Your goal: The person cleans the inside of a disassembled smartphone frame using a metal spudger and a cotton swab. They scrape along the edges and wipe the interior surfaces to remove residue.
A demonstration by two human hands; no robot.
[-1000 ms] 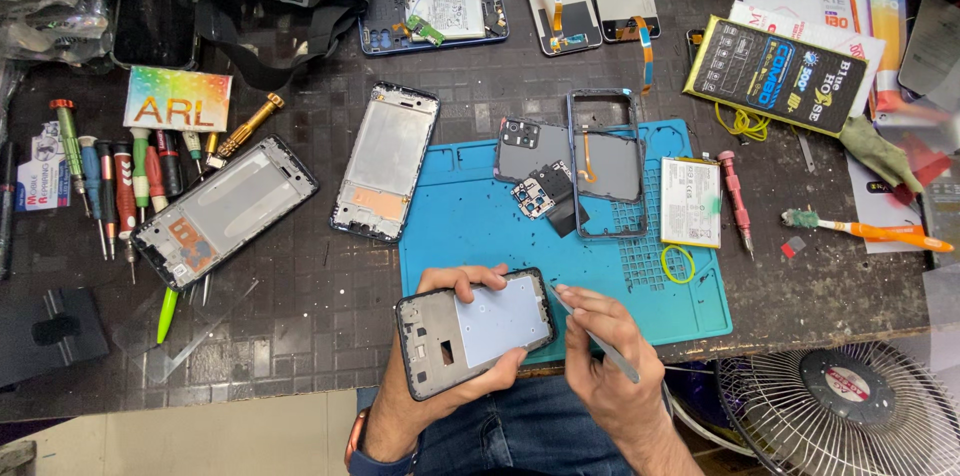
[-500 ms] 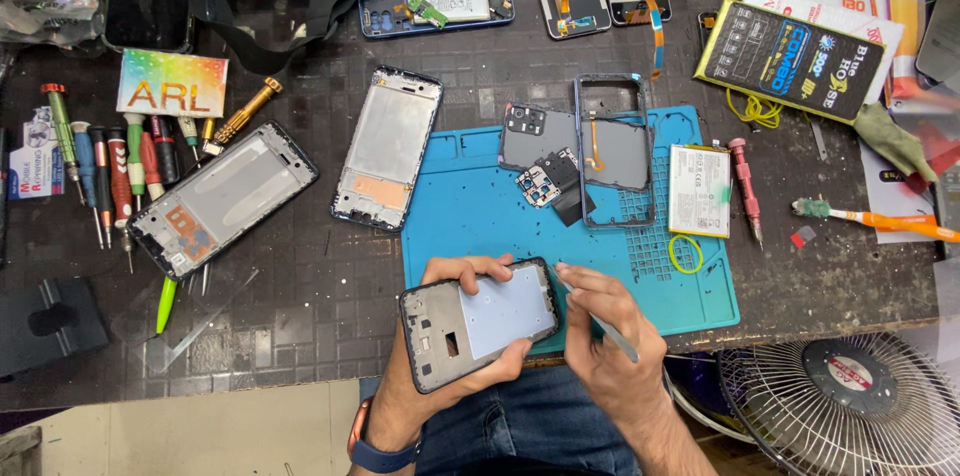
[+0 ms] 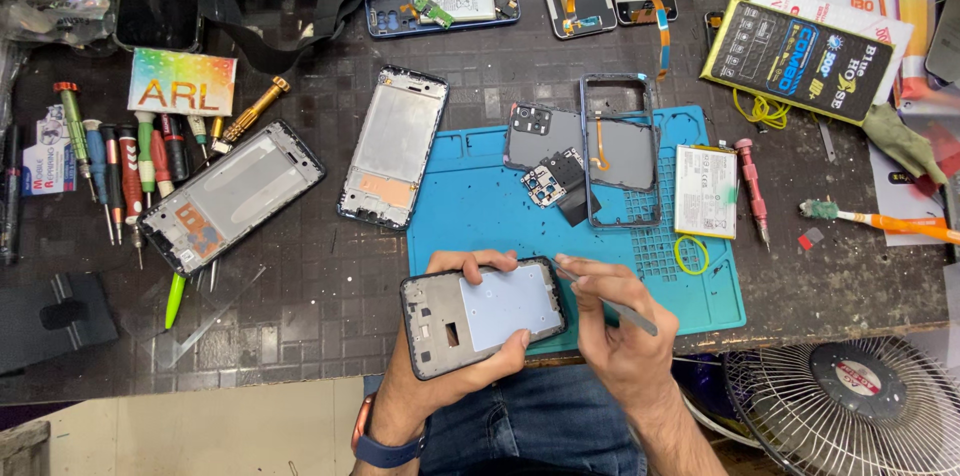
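Here left hand (image 3: 450, 356) grips phone frame (image 3: 483, 315) (right hand (image 3: 610, 331): tweezers (image 3: 612, 306)).

A dark worktop (image 3: 300, 296) with a small square-grid texture fills most of the view, its surface scuffed and dusted with pale specks. A blue mat (image 3: 480, 216) with moulded compartments lies at the worktop's near edge, right of centre. Below the near-left edge shows a pale, worn floor (image 3: 200, 426). Past the near-right corner stands a fan (image 3: 850, 406) with a round wire guard. Even, soft light falls from above, without hard shadows.
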